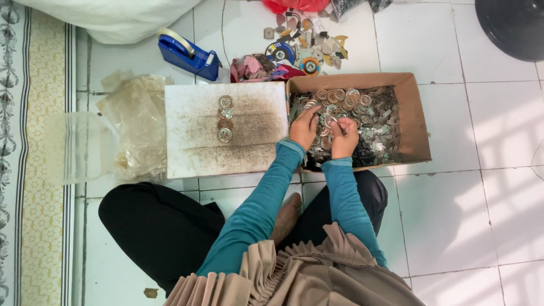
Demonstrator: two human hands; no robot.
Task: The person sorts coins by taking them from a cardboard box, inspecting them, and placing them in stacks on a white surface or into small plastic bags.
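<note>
A small metal piece [330,120] is pinched between the fingertips of the right hand [344,137], which is curled narrow over the cardboard box [416,122]. The left hand [304,127] is laid just beside it, fingers bent down into the heap of round metal rings [341,96] and grey metal scraps [378,129] that fills the box; whether anything is gripped by the left hand cannot be told. Both arms are covered by teal sleeves [266,198].

Touching the box's left wall, a stained white board [249,130] is set on the tiled floor [453,215], and four round rings [225,118] are lined up on it in a short column. Left of the board, crumpled clear plastic bags [136,122] are lying. Behind the board, a blue tape dispenser [190,54] is seen, and near it a scatter of mixed small parts [303,48]. A patterned mat [37,170] is spread along the left edge.
</note>
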